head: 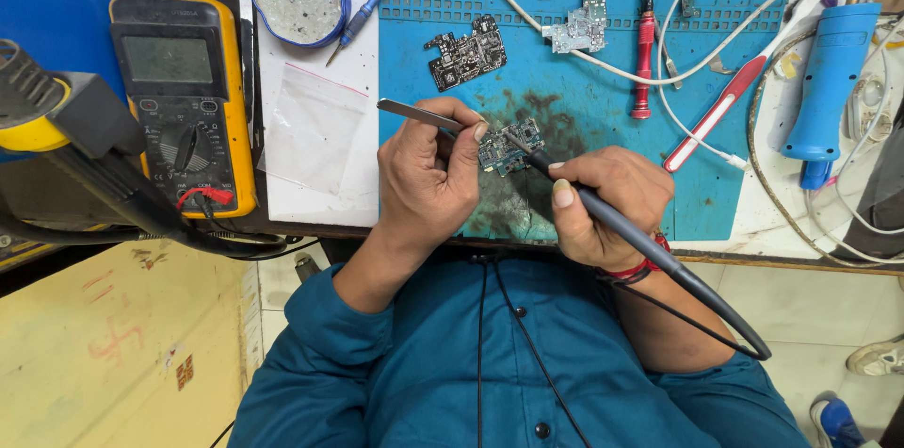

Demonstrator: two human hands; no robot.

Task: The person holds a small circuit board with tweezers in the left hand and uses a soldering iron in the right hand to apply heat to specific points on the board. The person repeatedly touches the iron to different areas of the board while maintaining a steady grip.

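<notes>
Counted: two hands, three circuit boards, one soldering iron, one pair of tweezers, one multimeter. Right hand [603,208] closed pen-style around dark soldering iron [617,222], fingers pressed together on the shaft; tip touching small circuit board [508,146] just up-left of the grip. Iron's long axis diagonal, tip pointing up-left, cable end trailing down-right past the wrist. Left hand [428,170] pinching metal tweezers [424,115] between thumb and forefinger, just left of the iron's tip; tweezer handle pointing up-left. Board resting on stained blue work mat [603,99]. Farther up from the grip: dark bare board [468,55], lighter board [579,29]. Up-right: red screwdriver [643,57], upright. Far left: yellow multimeter [184,99].
</notes>
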